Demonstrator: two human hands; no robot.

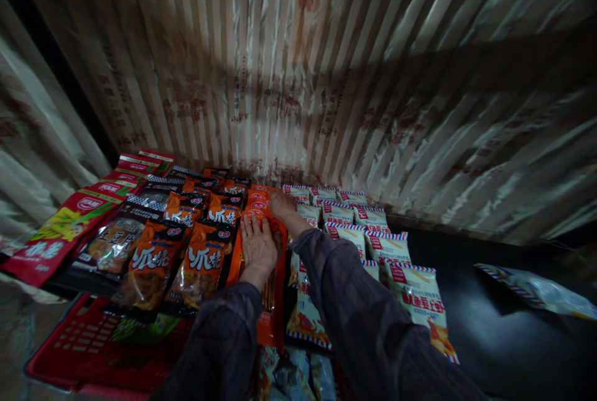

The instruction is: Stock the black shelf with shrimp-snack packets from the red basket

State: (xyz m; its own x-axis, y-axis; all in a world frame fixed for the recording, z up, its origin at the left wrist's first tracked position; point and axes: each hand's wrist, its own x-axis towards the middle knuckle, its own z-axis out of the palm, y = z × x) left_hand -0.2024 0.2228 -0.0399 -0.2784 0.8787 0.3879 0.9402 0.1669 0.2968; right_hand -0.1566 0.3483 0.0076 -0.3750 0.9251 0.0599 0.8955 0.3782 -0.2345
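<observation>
I have the row of orange packets [273, 264] under both hands, a column of flat pouches running away from me between the dark-and-orange snack bags [203, 264] on one side and the white, red-trimmed packets [373, 245] on the other. My left hand [258, 245] lies flat on the near part of that row, its grip spread wide and pressing down, clamped on nothing. My right hand [281, 203] reaches past it to the far end of the same row, fingers resting on the topmost orange packet; whether that grip has pinched an edge or merely touches it I cannot tell. I judge this to be the squaring-up step: the column looks laid out and is being flattened and lined up. The next move, as I read it, calls for a light slide along the overlaps without shoving the neighbouring bags. Further left of my left hand sit red packets [69, 227], and below them a red basket [84, 351]; off to the right of my right hand one loose packet [536, 289] lies on the dark shelf [489, 326].
</observation>
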